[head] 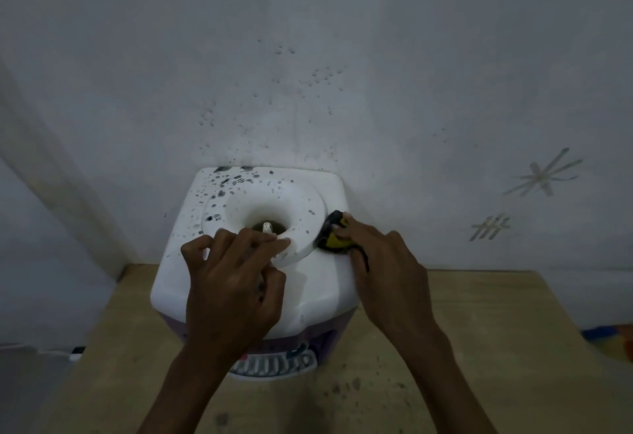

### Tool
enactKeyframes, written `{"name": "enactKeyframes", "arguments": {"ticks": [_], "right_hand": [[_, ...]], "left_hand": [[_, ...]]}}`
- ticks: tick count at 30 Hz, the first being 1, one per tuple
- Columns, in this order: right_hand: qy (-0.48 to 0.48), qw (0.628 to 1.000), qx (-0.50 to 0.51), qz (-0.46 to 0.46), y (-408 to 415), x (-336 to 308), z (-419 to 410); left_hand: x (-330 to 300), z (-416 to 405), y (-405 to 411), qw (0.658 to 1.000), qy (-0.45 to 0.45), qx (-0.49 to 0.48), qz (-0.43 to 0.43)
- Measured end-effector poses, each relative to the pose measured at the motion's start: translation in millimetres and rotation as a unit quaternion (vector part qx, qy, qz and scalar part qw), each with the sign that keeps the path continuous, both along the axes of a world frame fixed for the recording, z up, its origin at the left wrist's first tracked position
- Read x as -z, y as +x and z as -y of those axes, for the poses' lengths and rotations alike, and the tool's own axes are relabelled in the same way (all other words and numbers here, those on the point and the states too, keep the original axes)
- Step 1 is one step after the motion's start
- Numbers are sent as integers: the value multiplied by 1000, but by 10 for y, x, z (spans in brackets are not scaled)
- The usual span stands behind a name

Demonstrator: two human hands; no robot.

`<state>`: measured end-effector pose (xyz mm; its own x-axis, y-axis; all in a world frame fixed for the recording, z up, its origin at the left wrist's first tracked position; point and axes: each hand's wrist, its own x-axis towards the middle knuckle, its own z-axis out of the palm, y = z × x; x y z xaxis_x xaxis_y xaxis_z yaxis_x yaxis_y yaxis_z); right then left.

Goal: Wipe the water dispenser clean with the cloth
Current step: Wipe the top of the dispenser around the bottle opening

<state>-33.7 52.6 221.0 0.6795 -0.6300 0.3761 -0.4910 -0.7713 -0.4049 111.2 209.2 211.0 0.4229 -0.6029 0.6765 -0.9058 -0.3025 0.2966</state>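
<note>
Wooden table [479,331]: one dispenser [308,289], one cloth [334,236], two hands [233,283].

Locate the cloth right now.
Head view: the cloth is held in the right hand, pressed on the water dispenser top, right of the raised ring around the bottle well.

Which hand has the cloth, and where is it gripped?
The right hand pinches the bunched yellow-and-black cloth at its near end; the left hand holds nothing.

Dim, soft focus, edges warped w/ wide-angle.
</note>
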Motion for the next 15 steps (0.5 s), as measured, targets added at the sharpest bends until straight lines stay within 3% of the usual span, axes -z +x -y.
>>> {"name": "enactKeyframes", "arguments": {"ticks": [7, 15], "right_hand": [[-75, 995, 46, -56, 654, -172, 480], [-61, 992, 57, -90, 951, -255, 666]], "left_hand": [[-4, -4, 2, 1000, 4, -1, -4], [-3, -13, -2, 1000, 9, -2, -13]]}}
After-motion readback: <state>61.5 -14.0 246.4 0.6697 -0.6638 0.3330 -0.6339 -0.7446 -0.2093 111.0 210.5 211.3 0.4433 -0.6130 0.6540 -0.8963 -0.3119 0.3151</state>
